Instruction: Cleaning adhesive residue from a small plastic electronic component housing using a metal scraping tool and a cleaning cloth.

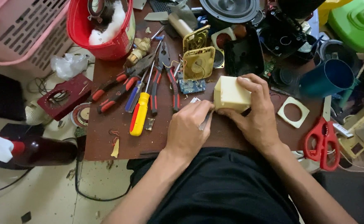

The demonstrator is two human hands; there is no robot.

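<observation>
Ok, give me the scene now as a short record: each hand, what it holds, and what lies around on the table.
left hand: grips a thin metal tool, tip against the cream box
right hand: clasps the cream box from above, pressing it on the table
left of hands: yellow screwdriver, blue screwdriver, red-handled pliers
behind box: blue circuit board, gold metal parts
right: cream square frame, red scissors, blue cup
far left: red bucket, pink basket

Soft even light, sharp centre (edges bowed), faint shadows.
</observation>
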